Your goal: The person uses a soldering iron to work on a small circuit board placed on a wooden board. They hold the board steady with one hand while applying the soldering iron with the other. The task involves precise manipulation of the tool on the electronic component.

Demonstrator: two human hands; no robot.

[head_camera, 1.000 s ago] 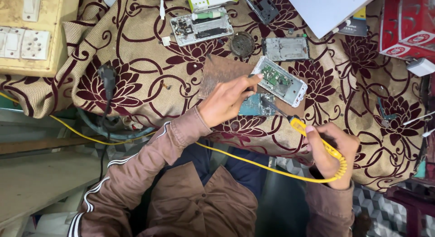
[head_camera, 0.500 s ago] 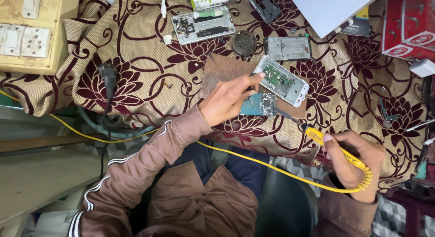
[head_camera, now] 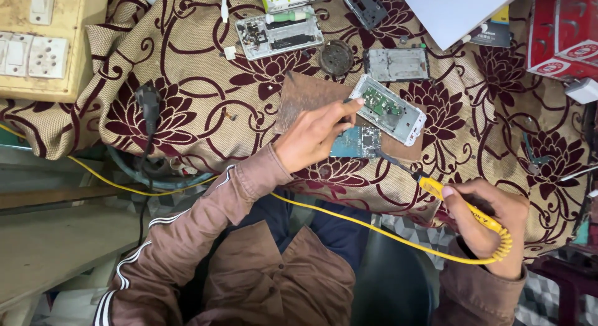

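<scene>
The right hand (head_camera: pixel 484 229), closed around the yellow soldering iron (head_camera: pixel 458 204), swings back up from the table edge, and its dark tip now points at the blue circuit board (head_camera: pixel 358 141) on the brown mat (head_camera: pixel 305 92). The left hand (head_camera: pixel 314 134) hasn't budged, fingertips pinning the opened white phone (head_camera: pixel 389 109) beside that board, so the tip looks about to return to the work.

Left hand (head_camera: pixel 314 136) on opened phone (head_camera: pixel 389 110), right hand (head_camera: pixel 486 223) around yellow soldering iron (head_camera: pixel 458 204).
</scene>
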